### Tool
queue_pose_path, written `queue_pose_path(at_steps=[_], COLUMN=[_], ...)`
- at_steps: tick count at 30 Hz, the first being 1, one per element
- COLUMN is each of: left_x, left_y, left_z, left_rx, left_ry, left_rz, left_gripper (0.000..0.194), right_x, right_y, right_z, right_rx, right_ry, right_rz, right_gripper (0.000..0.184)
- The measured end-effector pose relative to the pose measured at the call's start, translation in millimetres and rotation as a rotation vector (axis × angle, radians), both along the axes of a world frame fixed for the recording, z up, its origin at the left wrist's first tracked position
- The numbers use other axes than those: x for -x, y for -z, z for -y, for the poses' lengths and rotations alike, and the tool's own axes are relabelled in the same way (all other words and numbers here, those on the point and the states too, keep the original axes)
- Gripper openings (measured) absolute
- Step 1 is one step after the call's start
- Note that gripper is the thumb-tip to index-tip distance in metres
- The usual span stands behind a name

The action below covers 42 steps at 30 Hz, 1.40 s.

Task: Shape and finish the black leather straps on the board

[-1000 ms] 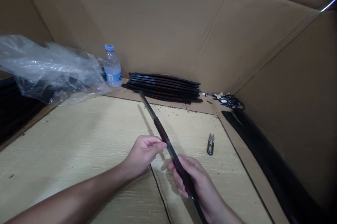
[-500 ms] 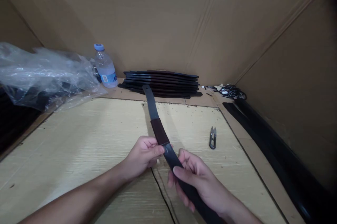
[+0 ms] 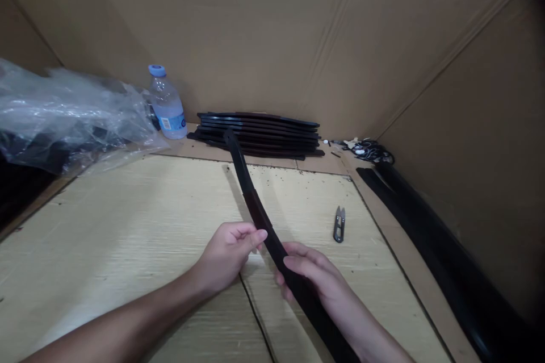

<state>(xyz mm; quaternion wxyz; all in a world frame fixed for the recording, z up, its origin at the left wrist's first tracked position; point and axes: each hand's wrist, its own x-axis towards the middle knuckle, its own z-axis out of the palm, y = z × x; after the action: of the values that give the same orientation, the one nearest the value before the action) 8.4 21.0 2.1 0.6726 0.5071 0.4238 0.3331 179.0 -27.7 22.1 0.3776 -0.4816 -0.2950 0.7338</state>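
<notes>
A long, flat black strap (image 3: 238, 167) with a dark brown band (image 3: 259, 209) around it slants across the middle of the view, its far end raised off the table. At the strap's left edge, just below the band, my left hand (image 3: 230, 255) is closed with thumb and forefinger pinched. Lower down, the fingers of my right hand (image 3: 317, 278) wrap around the same strap. A thin black cord (image 3: 255, 312) runs from under my left hand to the bottom of the view; its upper end is hidden.
Thread snips (image 3: 339, 225) lie on the pale board (image 3: 170, 204) to the right. Behind are a stack of black strips (image 3: 259, 133), a water bottle (image 3: 167, 104) and clear plastic wrap (image 3: 72, 113). Tangled black cords (image 3: 374, 151) and long black strips (image 3: 426, 238) line the right side, below cardboard walls.
The strap has been turned about its length, so its grey-looking face now appears black and narrower. My right hand has turned with it; my left hand has stayed at its edge.
</notes>
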Motion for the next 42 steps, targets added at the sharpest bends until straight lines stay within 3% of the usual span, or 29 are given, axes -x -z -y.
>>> queue_pose_path(at_steps=[8, 15, 22, 24, 28, 32, 37, 42], left_x=[1, 4, 5, 5, 6, 8, 8, 7], left_y=[1.6, 2.8, 8.8, 7.5, 6.8, 9.2, 8.8, 10.0], left_z=[0, 1, 0, -1, -1, 3, 6, 3], left_rx=[-0.019, 0.012, 0.058, 0.066, 0.033, 0.036, 0.029, 0.078], left_ry=[0.075, 0.125, 0.102, 0.114, 0.2, 0.265, 0.27, 0.173], left_rz=[0.04, -0.003, 0.029, 0.048, 0.164, 0.199, 0.16, 0.155], left_gripper=[0.03, 0.033, 0.037, 0.037, 0.041, 0.041, 0.038, 0.033], right_x=[5, 10, 11, 10, 8, 7, 4, 4], right_y=[-6.2, 3.6, 0.1, 0.0, 4.4, 10.3, 7.2, -1.1], right_z=[9, 12, 10, 11, 13, 16, 16, 9], right_rx=[0.071, -0.037, -0.073, -0.087, -0.028, 0.009, -0.095, -0.091], right_ry=[0.108, -0.055, 0.081, 0.061, 0.027, -0.138, -0.232, -0.082], right_rz=[-0.047, -0.151, -0.105, -0.085, -0.105, -0.217, -0.252, -0.125], right_gripper=[0.027, 0.031, 0.027, 0.025, 0.036, 0.032, 0.033, 0.024])
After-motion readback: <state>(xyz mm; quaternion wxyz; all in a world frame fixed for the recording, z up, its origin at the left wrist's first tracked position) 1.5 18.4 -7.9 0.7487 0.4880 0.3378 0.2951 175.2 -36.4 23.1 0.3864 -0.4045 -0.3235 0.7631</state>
